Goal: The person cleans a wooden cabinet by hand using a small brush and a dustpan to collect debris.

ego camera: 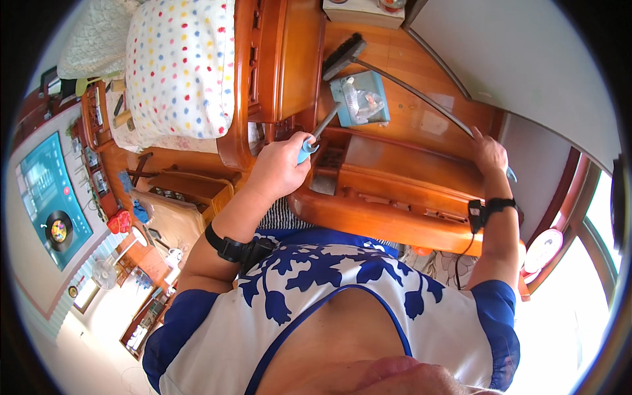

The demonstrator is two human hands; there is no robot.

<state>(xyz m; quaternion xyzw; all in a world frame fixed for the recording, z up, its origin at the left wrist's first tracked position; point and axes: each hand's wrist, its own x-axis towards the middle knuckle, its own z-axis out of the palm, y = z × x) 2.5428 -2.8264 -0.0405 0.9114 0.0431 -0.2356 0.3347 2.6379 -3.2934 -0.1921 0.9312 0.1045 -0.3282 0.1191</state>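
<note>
My left hand (284, 165) is wrapped around the light-blue end of the grey handle of a dustpan (385, 98). The dustpan is light blue and rests on the wooden floor. Inside it lie a crumpled clear plastic bag (369, 104) and what looks like a ribbed clear plastic piece (349, 94). My right hand (489, 152) grips the long grey stick of a broom (412, 86) near its top. The broom's dark-bristled head (343, 55) is on the floor just beyond the dustpan, beside the wooden furniture.
A polished wooden bench (410, 163) stands between me and the dustpan. Along the left is wooden furniture (301, 59) with a polka-dot cloth (182, 69). A white panel (513, 54) borders the floor on the right. A pale box (365, 15) stands at the far end.
</note>
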